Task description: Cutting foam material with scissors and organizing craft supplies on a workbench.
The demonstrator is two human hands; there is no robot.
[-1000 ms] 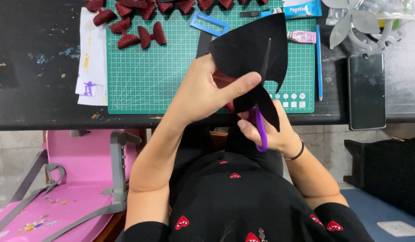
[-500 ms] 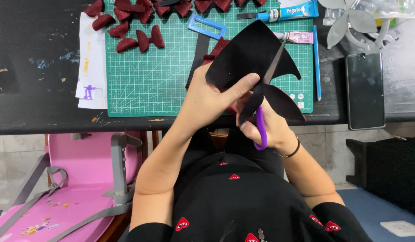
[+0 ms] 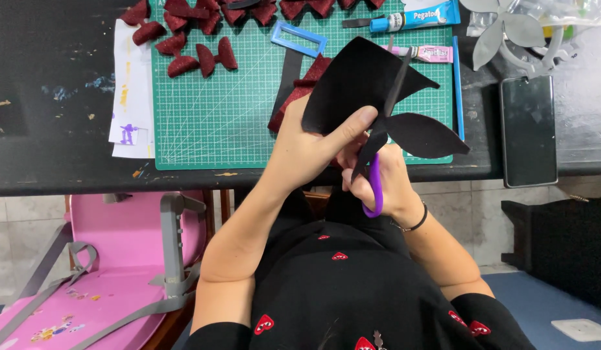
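My left hand [image 3: 307, 146] grips a sheet of black felt [image 3: 359, 81], thumb on top, above the near edge of the green cutting mat [image 3: 229, 116]. My right hand [image 3: 384, 185] holds purple-handled scissors [image 3: 376, 178]; their blades run up into the black felt along a cut. A cut flap of the black felt [image 3: 425, 135] hangs out to the right of the blades. Dark red felt pieces [image 3: 300, 94] lie partly hidden under the sheet.
Several dark red felt bows [image 3: 193, 52] lie at the mat's far left. A blue rectangular frame [image 3: 299, 39], a glue tube [image 3: 414, 16], a blue pen [image 3: 457, 87], a phone [image 3: 527, 129] and white paper [image 3: 132, 97] sit on the black table. A pink case [image 3: 106, 272] lies below.
Both hands have shifted the black felt and scissors to the right and a little up; the cut runs deeper and the flap on the right stands out further from the sheet.
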